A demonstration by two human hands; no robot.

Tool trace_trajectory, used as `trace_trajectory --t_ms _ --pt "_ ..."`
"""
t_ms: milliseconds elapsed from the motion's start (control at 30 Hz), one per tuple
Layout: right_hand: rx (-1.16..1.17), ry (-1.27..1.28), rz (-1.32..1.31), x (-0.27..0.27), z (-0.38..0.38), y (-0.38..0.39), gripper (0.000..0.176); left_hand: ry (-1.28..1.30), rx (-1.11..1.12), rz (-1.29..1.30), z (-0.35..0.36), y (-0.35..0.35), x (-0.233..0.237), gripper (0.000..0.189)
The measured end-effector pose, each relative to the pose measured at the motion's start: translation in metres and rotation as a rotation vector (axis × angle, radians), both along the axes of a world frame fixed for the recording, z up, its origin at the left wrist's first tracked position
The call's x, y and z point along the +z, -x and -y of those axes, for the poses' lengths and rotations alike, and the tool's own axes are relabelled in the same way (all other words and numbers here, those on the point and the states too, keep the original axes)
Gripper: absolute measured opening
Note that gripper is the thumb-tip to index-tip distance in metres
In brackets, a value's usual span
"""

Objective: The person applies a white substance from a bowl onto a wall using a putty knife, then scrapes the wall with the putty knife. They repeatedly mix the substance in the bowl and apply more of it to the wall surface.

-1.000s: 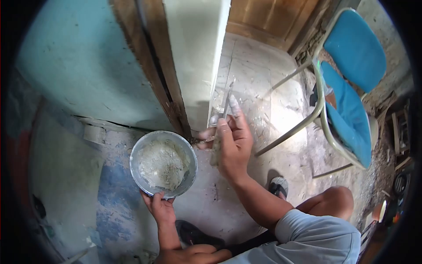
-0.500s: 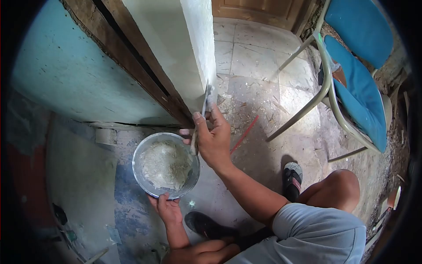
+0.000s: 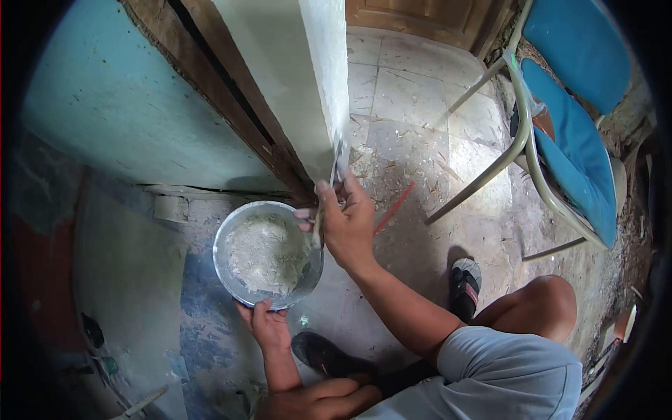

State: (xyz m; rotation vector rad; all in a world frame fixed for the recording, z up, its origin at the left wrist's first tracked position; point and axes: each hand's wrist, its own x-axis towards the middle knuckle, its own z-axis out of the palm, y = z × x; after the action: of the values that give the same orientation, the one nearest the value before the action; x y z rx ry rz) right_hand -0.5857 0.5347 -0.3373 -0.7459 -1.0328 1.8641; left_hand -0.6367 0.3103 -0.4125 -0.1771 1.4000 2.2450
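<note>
While the right hand's [image 3: 348, 224] fingers pinch a slim putty knife [image 3: 318, 229], its blade is up at the lower corner of the white wall end [image 3: 334, 77], swung in from over the floor [image 3: 402, 157] a second ago; that looks like tool meeting work. Just beside, the left hand's [image 3: 268, 327] fingers cradle the metal bowl [image 3: 310, 271] from below, pale paste [image 3: 264, 255] inside. Does the blade actually touch? Hard to tell! Left fingertips hide beneath the bowl, and the blue chair [image 3: 577, 52] is cut off up top.
</note>
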Motion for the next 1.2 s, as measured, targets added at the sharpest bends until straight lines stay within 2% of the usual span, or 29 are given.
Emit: trace_trajectory --t_ms 100,167,233,333,367,400,467,567,667,700,733,800,833,933,1067,1200 --pt "-0.037 -0.127 -0.023 0.048 -0.009 0.0 0.055 0.028 -0.022 0.042 0.008 0.004 -0.007 0.083" --pt "-0.049 -0.224 -0.061 0.057 -0.014 0.006 0.058 0.022 -0.035 0.016 0.004 0.004 -0.005 0.081" --pt "-0.024 -0.19 -0.041 0.041 -0.011 0.01 0.058 0.012 -0.019 0.016 -0.002 0.001 0.002 0.081" --pt "0.017 -0.16 0.055 -0.01 -0.003 0.003 0.057 -0.004 -0.041 0.009 0.0 0.002 -0.003 0.082" --pt "0.059 -0.06 0.078 -0.03 -0.001 -0.003 0.056 -0.01 -0.04 0.011 0.001 0.002 -0.004 0.082" --pt "0.098 0.046 0.1 -0.033 -0.001 -0.007 0.056 -0.007 -0.044 0.007 0.003 0.002 -0.006 0.083" --pt "0.046 0.041 0.109 -0.022 0.0 -0.011 0.057 0.009 -0.061 0.003 0.002 0.004 -0.005 0.084" --pt "-0.057 -0.209 -0.006 0.03 -0.011 -0.013 0.059 0.055 -0.004 0.003 -0.001 0.003 -0.005 0.083" --pt "-0.146 -0.237 -0.023 0.03 -0.027 -0.017 0.056 0.026 -0.054 0.004 0.007 0.01 -0.012 0.086" --pt "-0.217 -0.225 -0.082 0.018 -0.03 -0.016 0.044 0.037 -0.036 0.007 0.007 0.008 -0.011 0.086" --pt "-0.226 -0.215 -0.09 0.006 -0.033 -0.018 0.044 0.046 -0.015 0.01 0.005 0.008 -0.01 0.086" --pt "-0.001 0.178 -0.39 -0.007 -0.034 -0.026 0.032 0.068 -0.018 0.004 0.007 0.008 -0.011 0.085" --pt "-0.009 0.273 -0.351 -0.012 -0.032 -0.024 0.025 0.068 -0.022 0.007 0.009 0.009 -0.014 0.086" --pt "0.077 0.472 -0.46 -0.017 -0.031 -0.016 0.027 0.085 -0.034 0.003 0.01 0.01 -0.013 0.086" --pt "0.173 0.441 -0.428 0.001 -0.022 0.003 0.035 0.104 -0.048 0.004 0.002 0.004 -0.002 0.086" --pt "0.175 0.472 -0.402 -0.005 -0.018 0.015 0.035 0.125 -0.042 0.0 -0.001 0.002 0.003 0.086"
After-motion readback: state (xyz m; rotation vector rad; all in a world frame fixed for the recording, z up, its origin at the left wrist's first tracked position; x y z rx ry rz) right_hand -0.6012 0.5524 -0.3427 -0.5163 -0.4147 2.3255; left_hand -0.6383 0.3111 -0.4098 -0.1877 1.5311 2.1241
